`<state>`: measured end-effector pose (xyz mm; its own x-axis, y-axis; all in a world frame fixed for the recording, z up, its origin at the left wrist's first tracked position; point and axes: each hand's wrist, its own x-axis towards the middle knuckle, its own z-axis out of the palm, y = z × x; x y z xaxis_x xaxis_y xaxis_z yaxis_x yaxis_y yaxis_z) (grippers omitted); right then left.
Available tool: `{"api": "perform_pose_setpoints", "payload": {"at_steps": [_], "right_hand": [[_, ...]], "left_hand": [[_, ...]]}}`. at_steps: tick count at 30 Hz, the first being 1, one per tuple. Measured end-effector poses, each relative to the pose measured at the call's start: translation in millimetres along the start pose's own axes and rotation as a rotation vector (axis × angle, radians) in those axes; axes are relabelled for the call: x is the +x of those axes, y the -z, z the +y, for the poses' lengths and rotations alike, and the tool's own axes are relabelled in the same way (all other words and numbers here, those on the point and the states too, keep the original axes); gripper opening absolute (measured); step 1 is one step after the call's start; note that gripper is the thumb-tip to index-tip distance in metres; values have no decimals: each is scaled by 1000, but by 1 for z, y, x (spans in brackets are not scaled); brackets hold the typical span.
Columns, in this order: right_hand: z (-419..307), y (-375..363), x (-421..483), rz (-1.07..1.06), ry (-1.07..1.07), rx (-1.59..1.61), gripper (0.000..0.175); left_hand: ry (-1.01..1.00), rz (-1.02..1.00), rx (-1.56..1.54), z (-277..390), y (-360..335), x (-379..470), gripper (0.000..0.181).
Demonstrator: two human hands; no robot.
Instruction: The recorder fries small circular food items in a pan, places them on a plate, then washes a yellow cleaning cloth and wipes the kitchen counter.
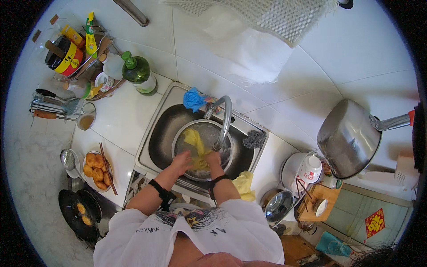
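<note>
A round metal basin (175, 147) holding water stands inside the stainless steel sink (160, 133). In the water lies a wet yellow cloth (194, 138), its lower part spread between my hands. My left hand (182, 161) is over the basin's near left side, fingers apart, beside the cloth. My right hand (213, 158) reaches in at the cloth's right edge, just under the spout of the curved faucet (227, 116). Its fingers are partly hidden, so a grip on the cloth cannot be made out.
A blue cloth (193, 99) and a steel-wool scrubber (254, 139) rest on the sink rim. Another yellow cloth (244, 185) lies at the front right. Left are a pump bottle (139, 75), a plate of fried cakes (96, 170) and a wok (75, 213). A saucepan (347, 140) hangs right.
</note>
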<state>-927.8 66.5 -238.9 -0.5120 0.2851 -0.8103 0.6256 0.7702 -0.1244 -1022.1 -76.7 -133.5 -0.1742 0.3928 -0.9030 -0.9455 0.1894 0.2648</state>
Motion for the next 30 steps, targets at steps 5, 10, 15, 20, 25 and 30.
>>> {"api": "perform_pose_setpoints", "payload": {"at_steps": [5, 10, 15, 20, 25, 30], "right_hand": [[-41, 9, -53, 122, 213, 1483, 22], [-19, 14, -81, 266, 327, 1983, 17], [20, 20, -83, 640, -3, 2098, 22], [-5, 9, -68, 836, 141, 1572, 23], [-5, -6, -30, 354, 247, 1071, 36], [-40, 23, -50, 397, -362, 865, 33]], "left_hand": [[20, -8, 130, 4, 8, 4, 51], [-246, -23, 665, 19, 3, -11, 43], [-407, -66, 473, 39, 20, -15, 51], [-326, -4, 298, 39, 4, -33, 51], [-103, -343, 295, 25, -8, -27, 54], [-63, -69, 170, 17, 32, -20, 52]]}}
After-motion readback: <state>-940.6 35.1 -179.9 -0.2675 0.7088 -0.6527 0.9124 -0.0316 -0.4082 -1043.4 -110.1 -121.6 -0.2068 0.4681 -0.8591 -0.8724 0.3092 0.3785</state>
